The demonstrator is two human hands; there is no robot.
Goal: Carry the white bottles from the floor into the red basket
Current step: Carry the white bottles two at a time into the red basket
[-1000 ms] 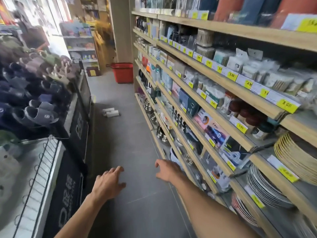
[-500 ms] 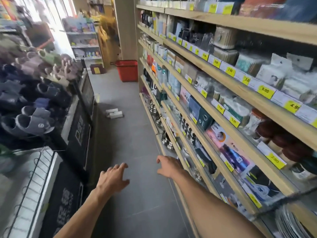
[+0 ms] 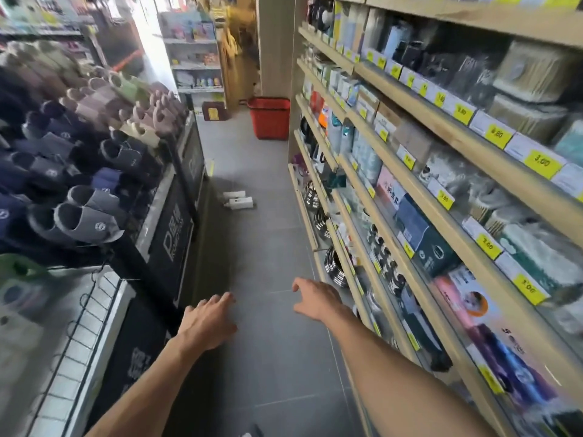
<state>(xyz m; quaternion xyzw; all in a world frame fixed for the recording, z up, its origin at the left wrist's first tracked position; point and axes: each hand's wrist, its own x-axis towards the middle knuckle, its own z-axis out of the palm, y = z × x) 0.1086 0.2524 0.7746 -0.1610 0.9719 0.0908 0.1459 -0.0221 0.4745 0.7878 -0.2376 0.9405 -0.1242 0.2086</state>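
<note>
Bottles (image 3: 238, 200) are seen lying on their sides on the grey floor (image 3: 271, 342), two of them, touching or nearly so, close to the floor's left edge where it meets the base of the slipper rack (image 3: 94, 171). The red basket (image 3: 269, 118) stands further down the aisle, against the floor's right edge beside the end of the wooden shelving (image 3: 441, 171). Both hands are held out low and well short of the bottles: the left hand (image 3: 209, 321) is open, fingers spread and empty, and the right hand (image 3: 317, 299) is likewise open and holds nothing.

Several risks can be judged from this. The aisle is narrow, and the right forearm is carried close to the shelf fronts, so stock or price tags could be brushed off if the arm is swung while walking. The bottles are round and lie loose, so either could be nudged and rolled under the rack base if it is touched before a firm grip is closed around it. If both are taken in one hand, one could be dropped, since smooth cylinders slip against each other. The basket's rim is raised above the floor, so a bottle released too early could strike it and bounce out.
</note>
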